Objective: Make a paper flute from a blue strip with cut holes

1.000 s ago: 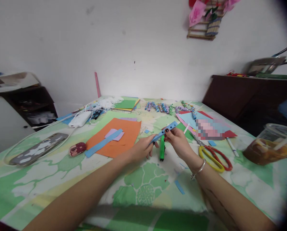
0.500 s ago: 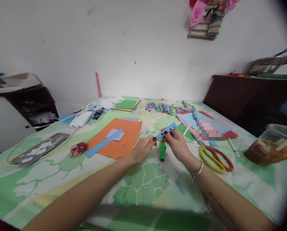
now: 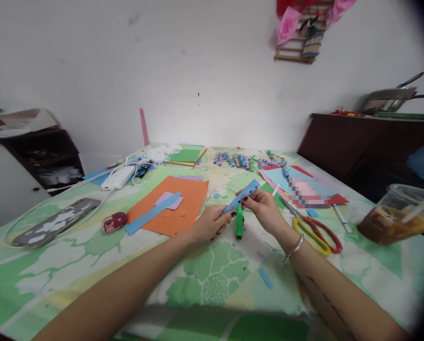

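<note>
We've got the left hand (image 3: 211, 220), thumb now lower, pinching the blue strip (image 3: 234, 203), right hand (image 3: 264, 209) gripping farther up

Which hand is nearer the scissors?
Right. The right hand is just left of the scissors, not touching them, at the dotted blue strip; the left hand is farther left, holding the strip's lower end.

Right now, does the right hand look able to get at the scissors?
Probably yes: the scissors lie to its right, with nothing seen over the handles. The right hand holds the dotted strip, though, and would likely need to let go first.
</note>
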`<state>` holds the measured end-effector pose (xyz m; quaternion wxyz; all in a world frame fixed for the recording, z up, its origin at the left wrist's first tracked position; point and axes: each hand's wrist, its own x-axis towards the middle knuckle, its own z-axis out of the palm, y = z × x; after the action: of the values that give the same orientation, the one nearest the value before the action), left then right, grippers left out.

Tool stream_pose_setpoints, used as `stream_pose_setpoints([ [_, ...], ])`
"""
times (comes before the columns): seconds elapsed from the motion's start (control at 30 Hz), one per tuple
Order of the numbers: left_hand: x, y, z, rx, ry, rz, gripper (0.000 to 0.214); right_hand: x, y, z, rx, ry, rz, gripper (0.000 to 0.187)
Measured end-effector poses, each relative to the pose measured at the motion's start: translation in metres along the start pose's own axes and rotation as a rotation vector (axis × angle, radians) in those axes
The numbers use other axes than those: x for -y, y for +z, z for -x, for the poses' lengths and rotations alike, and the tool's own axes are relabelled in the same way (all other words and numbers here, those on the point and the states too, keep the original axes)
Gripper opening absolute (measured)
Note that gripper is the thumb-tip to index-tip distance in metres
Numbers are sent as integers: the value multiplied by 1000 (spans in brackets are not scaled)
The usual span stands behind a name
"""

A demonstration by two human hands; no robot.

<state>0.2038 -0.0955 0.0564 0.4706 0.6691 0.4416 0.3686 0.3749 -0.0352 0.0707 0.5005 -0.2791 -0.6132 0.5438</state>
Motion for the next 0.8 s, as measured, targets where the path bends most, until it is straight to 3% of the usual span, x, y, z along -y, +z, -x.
stream_pose_setpoints([
  [0.2,3,7,0,10,-51,73,33,4,2,3,8,25,-61,21],
  [0.47,-5,9,4,7,26,69,30,10,10,7,-47,2,-123,25],
  [0.8,7,10,-3,189,41,227,24,9,8,4,-117,-30,-51,21],
])
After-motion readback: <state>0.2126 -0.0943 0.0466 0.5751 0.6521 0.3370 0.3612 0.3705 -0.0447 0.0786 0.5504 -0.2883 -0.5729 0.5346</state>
